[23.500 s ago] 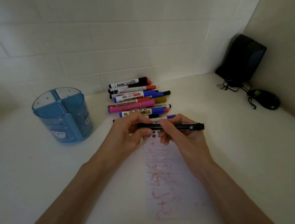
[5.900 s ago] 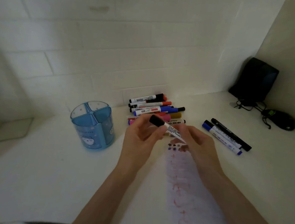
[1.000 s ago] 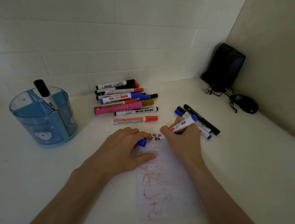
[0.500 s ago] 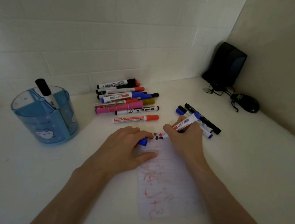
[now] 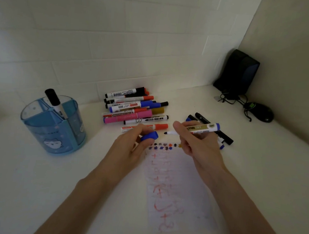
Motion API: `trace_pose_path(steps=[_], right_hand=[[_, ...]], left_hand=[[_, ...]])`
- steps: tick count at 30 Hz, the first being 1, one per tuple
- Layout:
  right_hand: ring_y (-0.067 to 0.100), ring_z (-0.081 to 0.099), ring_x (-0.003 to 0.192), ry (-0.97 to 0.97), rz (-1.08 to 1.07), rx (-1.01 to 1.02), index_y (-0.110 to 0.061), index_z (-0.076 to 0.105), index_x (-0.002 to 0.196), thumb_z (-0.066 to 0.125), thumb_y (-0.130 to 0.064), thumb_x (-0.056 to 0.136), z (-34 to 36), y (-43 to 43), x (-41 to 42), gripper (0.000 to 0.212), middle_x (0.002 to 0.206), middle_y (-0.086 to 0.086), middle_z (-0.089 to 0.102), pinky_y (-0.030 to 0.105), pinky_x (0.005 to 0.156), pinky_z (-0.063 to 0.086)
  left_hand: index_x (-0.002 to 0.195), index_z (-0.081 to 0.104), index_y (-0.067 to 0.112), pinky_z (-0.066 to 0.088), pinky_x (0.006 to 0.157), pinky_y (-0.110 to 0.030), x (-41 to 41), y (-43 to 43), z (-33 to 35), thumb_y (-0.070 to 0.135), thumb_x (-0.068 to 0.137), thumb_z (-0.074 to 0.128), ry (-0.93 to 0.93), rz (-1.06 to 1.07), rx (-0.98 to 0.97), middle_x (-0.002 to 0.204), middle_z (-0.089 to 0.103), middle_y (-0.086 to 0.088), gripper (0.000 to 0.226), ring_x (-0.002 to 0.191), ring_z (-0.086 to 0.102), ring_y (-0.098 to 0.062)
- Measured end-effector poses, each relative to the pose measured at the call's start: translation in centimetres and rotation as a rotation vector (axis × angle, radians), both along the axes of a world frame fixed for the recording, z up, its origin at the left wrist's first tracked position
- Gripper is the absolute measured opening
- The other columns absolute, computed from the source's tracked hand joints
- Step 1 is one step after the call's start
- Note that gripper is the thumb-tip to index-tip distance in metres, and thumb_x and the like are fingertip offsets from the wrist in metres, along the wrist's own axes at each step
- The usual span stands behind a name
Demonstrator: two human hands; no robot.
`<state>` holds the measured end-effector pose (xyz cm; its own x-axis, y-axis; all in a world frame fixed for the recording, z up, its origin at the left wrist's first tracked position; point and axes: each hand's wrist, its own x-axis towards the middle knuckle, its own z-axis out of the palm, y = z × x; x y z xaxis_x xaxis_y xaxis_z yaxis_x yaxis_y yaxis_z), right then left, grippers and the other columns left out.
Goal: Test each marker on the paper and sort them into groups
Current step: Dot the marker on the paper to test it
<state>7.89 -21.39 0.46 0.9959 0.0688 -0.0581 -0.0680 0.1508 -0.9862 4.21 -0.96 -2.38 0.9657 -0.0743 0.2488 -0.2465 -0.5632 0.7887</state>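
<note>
Cup [image 5: 37, 135], translucent blue plastic, ten o'clock, is holding black-capped marker [image 5: 54, 101]; my left hand [image 5: 129, 150] is pinching blue cap [image 5: 149, 136], right hand [image 5: 197, 144] gripping uncapped marker [image 5: 199, 129].

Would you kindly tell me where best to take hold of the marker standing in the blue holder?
Pinch the marker by its black cap, coming from above: it leans in the blue holder, and only the cap and upper barrel clear the rim.
</note>
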Motion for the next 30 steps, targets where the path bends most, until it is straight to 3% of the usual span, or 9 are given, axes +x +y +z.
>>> trace_pose_path(steps=[6,10,12,17,20,24,30], right_hand=[[0.006,0.062,0.062,0.041,0.030,0.003,-0.018,0.081,0.088,0.072,-0.030,0.096,0.2,0.2,-0.3,0.017,0.072,0.000,0.070,0.019,0.058,0.052],[0.018,0.064,0.057,-0.032,0.092,-0.106,-0.022,0.078,0.092,0.076,-0.026,0.094,0.1,0.5,-0.6,0.005,0.077,0.010,0.076,0.020,0.048,0.047],[0.022,0.072,0.063,-0.059,0.169,-0.161,-0.024,0.077,0.091,0.079,-0.030,0.090,0.2,0.4,-0.8,0.007,0.083,0.011,0.078,0.019,0.045,0.045],[0.027,0.079,0.088,0.005,0.355,-0.215,-0.025,0.082,0.105,0.085,-0.038,0.079,1.2,-1.5,-0.6,0.029,0.100,0.009,0.081,0.020,0.058,0.055],[0.023,0.078,0.080,0.008,0.388,-0.284,-0.024,0.082,0.106,0.078,-0.038,0.086,1.2,-1.9,-0.3,0.024,0.098,0.007,0.081,0.021,0.059,0.056],[0.011,0.061,0.062,-0.138,0.387,-0.388,-0.024,0.082,0.098,0.071,-0.035,0.096,0.2,-1.5,-0.5,0.015,0.082,0.004,0.076,0.020,0.055,0.049],[0.008,0.056,0.060,-0.205,0.367,-0.372,-0.027,0.081,0.096,0.071,-0.032,0.095,-0.5,-0.9,-0.3,0.011,0.077,0.006,0.073,0.018,0.054,0.043]], left_hand=[[0.116,0.061,0.032,0.039,0.076,-0.003,-0.1,-0.1,-0.1,0.021,0.099,0.060,-0.038,0.004,-0.028,0.104,0.061,0.026,0.020,0.092,0.056,0.012],[0.116,0.062,0.031,0.039,0.075,-0.005,0.0,-0.1,-0.2,0.021,0.098,0.061,-0.077,-0.009,-0.011,0.105,0.063,0.024,0.020,0.092,0.058,0.006],[0.117,0.064,0.030,0.040,0.074,-0.007,0.1,-0.1,-0.3,0.023,0.098,0.062,-0.091,-0.011,0.013,0.106,0.064,0.023,0.021,0.091,0.058,0.003],[0.120,0.063,0.030,0.041,0.071,-0.009,0.2,0.4,-0.2,0.021,0.098,0.062,-0.102,-0.005,0.056,0.100,0.061,0.028,0.024,0.085,0.059,0.002],[0.118,0.066,0.031,0.041,0.072,-0.007,0.1,0.5,-0.2,0.017,0.097,0.063,-0.122,-0.003,0.064,0.098,0.062,0.031,0.025,0.084,0.060,0.004],[0.115,0.069,0.022,0.038,0.074,-0.003,-0.1,0.8,-0.1,0.012,0.097,0.063,-0.160,-0.012,0.141,0.094,0.061,0.027,0.022,0.085,0.056,0.013],[0.112,0.071,0.014,0.036,0.079,0.000,-0.2,0.4,0.1,0.007,0.095,0.065,-0.271,0.013,0.177,0.099,0.065,0.014,0.020,0.083,0.055,0.010]])
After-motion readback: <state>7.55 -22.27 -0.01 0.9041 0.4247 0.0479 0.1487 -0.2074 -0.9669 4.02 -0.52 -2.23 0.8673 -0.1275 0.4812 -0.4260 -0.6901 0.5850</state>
